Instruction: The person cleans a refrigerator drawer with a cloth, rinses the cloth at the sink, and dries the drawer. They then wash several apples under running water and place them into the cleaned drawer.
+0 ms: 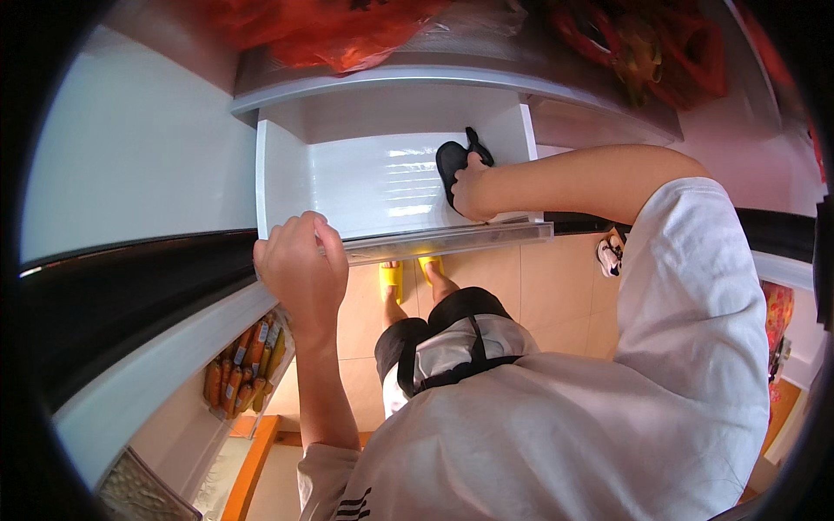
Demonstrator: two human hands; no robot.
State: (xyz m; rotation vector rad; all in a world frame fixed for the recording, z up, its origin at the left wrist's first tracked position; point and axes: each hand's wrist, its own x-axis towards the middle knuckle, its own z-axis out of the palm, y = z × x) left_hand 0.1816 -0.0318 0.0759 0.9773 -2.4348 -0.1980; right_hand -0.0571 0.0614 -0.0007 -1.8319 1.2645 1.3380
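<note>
A white drawer (358,176) is pulled out before me, inside what looks like a refrigerator. My left hand (303,260) grips the left end of its clear front rim (449,241). At the drawer's right side, my right hand (474,185) is closed on a black object (451,166), perhaps a mitt or a pad, pressed against the drawer's glossy floor. A dark strap-like part of it sticks up behind my fingers.
Above the drawer runs a shelf edge (391,73), with red plastic bags (339,32) on the shelf. Packaged sausages (244,368) fill a door bin at lower left. Yellow slippers (391,280) are on my feet on the tiled floor; shoes (610,255) lie to the right.
</note>
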